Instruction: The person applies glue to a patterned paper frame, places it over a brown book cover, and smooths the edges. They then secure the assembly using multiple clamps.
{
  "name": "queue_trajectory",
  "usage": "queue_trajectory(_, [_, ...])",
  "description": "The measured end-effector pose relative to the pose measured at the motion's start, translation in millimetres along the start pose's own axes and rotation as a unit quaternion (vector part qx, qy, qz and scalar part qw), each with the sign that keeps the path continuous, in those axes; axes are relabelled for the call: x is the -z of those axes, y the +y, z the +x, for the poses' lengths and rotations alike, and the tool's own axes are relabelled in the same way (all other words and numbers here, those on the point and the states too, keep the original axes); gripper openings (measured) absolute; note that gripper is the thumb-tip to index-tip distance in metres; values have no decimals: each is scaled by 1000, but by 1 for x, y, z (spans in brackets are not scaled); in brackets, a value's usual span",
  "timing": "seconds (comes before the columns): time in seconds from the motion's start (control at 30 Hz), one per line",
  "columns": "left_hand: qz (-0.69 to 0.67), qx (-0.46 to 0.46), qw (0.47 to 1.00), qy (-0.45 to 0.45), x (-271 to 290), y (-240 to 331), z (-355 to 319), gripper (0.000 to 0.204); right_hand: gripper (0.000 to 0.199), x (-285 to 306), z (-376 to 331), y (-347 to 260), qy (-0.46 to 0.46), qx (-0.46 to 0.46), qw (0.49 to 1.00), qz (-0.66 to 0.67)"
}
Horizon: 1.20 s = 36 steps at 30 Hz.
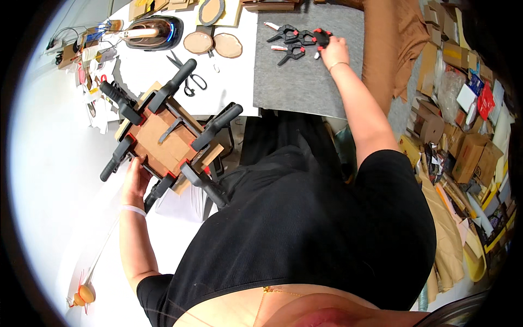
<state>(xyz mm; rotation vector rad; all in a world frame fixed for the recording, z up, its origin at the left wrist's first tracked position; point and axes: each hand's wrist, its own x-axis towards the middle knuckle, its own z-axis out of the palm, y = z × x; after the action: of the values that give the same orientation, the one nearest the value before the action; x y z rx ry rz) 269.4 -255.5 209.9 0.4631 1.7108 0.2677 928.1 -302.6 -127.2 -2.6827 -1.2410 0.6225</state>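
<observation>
My left hand [137, 180] grips the lower edge of a flat, square brown panel assembly [159, 143] with wooden strips along its sides. Several large black spring clamps [173, 84] with red jaw pads bite its edges all round, handles pointing outward. A dark strap-like strip [171, 131] lies across the panel's middle. My right arm stretches to the far side, where my right hand [334, 53] closes on a small black spring clamp [322, 38] with red tips. Beside it on the grey felt mat [305, 82] rest several similar small clamps [292, 53].
Black scissors [192, 76] lie on the white table [231, 82] beyond the panel. Farther back are an iron [155, 32] and rounded brown pieces [227, 45]. Brown fabric [381, 49] hangs right of the mat. Cardboard boxes [471, 155] and scraps crowd the right side.
</observation>
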Motion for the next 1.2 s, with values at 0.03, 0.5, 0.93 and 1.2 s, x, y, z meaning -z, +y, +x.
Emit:
queue_trajectory(0.03, [-17, -2, 1000, 9, 6, -7, -3, 38, 42, 9, -6, -2, 34, 32, 998, 35])
queue_trajectory(0.5, [-30, 2, 1000, -8, 36, -28, 5, 45, 79, -3, -25, -30, -42, 388, 918, -66])
queue_trajectory(0.93, [43, -22, 999, -17, 27, 0, 13, 41, 83, 30, -6, -59, -160, 294, 902, -273])
queue_trajectory(1.2, [80, -35, 996, -15, 25, 13, 5, 33, 64, 15, 2, -37, -122, 282, 911, -274])
